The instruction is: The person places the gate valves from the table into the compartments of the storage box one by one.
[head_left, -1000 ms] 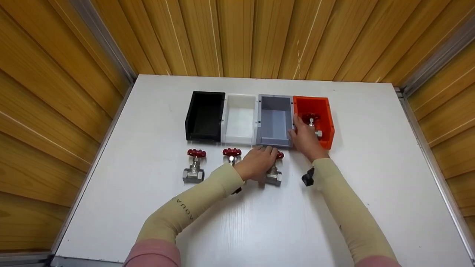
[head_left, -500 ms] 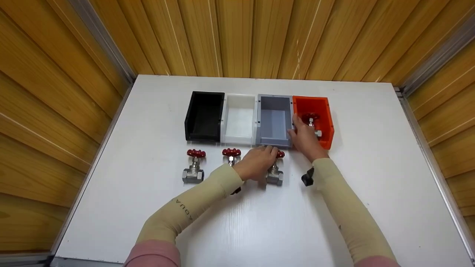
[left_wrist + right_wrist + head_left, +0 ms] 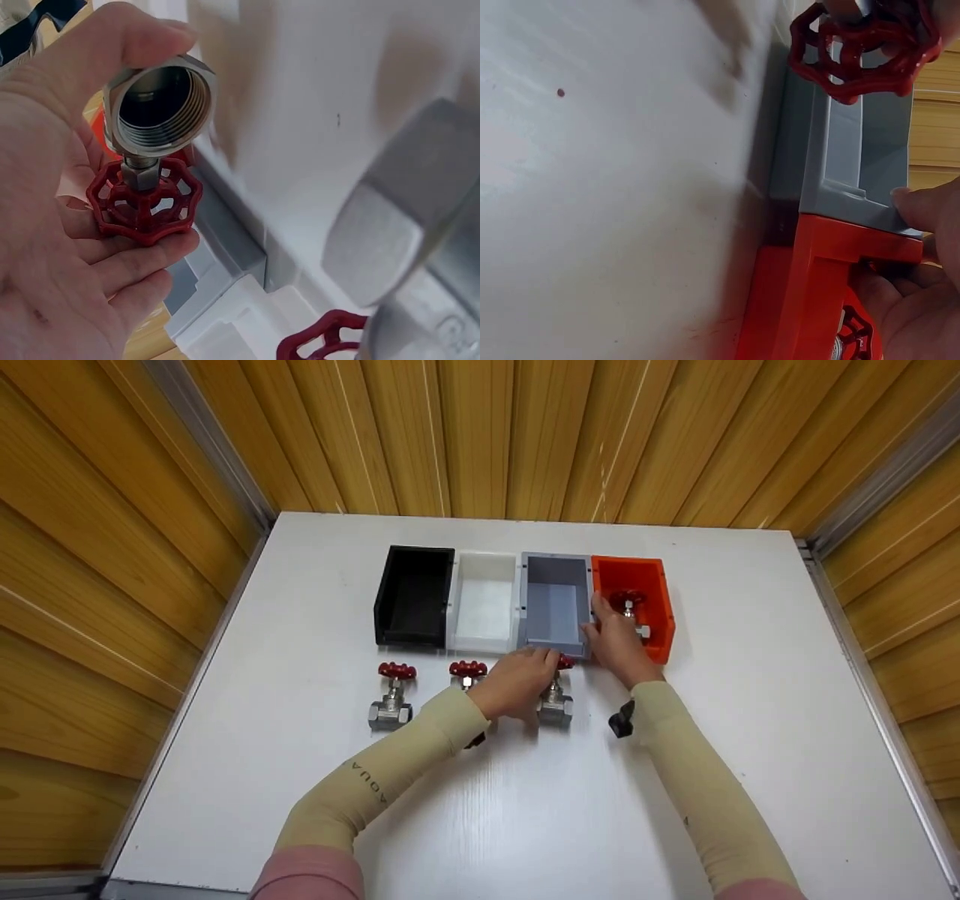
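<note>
Valve pinched by left hand, thumb at metal body, fingers against red wheel, just in front of gray bin. Right hand pinches adjoining walls of gray bin and orange bin; second valve lies inside orange bin.

We read "AQUA" on the left sleeve | we cannot make out raised characters on the near valve | nor the right sleeve's small mark

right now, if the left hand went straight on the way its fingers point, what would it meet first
Probably the front wall of the gray bin, just beyond the left hand and its valve, though height is unclear; it might pass above.
</note>
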`<action>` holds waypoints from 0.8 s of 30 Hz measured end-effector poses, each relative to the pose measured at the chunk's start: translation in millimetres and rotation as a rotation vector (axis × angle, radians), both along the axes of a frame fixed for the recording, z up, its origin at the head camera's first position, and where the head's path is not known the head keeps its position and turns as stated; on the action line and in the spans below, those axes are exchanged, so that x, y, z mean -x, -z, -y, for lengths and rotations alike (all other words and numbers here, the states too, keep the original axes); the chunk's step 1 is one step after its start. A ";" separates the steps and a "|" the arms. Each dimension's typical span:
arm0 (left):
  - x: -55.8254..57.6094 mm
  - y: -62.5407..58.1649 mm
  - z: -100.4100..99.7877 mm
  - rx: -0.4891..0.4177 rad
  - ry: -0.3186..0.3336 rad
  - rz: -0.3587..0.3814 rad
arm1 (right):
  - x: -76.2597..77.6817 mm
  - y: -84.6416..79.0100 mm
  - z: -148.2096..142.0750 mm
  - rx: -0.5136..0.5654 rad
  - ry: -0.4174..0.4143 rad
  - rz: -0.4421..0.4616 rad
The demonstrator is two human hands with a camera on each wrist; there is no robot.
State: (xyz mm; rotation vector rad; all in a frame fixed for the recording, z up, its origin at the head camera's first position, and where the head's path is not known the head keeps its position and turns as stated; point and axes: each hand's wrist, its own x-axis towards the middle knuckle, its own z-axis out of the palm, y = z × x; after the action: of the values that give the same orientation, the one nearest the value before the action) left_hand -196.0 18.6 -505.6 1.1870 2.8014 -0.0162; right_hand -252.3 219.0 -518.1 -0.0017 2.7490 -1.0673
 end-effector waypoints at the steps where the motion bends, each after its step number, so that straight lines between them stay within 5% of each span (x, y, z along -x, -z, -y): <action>1: 0.7 -0.6 0.1 -0.004 0.001 -0.006 | -0.3 0.1 0.0 -0.003 -0.002 -0.003; 24: 20.6 -15.0 0.6 -0.075 -0.031 -0.073 | -0.3 -0.1 1.7 -0.032 0.000 -0.027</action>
State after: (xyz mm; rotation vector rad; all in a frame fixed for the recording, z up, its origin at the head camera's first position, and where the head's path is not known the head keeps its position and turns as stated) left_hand -216.5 18.1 -490.6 1.1815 2.9076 0.0486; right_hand -251.9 217.3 -517.9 -0.0125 2.7897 -1.0311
